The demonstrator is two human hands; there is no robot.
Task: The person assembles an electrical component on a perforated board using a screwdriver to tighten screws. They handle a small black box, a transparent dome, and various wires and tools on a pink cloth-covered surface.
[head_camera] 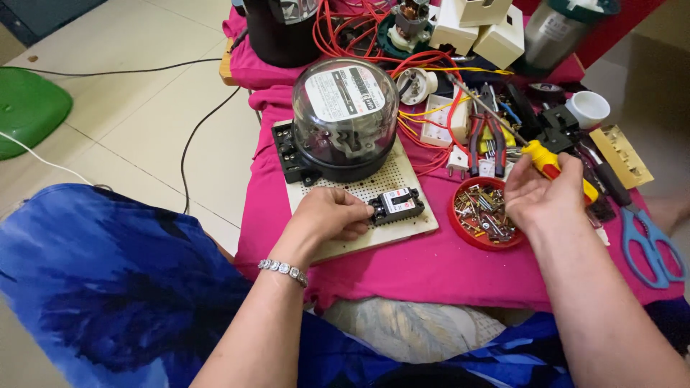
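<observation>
Left hand (pixel 327 214) pinches breaker (pixel 397 205) onto perforated board (pixel 402 169), right hand (pixel 539 197) fisted round screwdriver (pixel 557 167) over screw dish (pixel 483 215); looks like fastening, needs a screw picked.

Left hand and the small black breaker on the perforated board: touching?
Touching. The head view shows the left hand with its fingers pressed against the end of the black breaker, with no gap, on the perforated board.
</observation>
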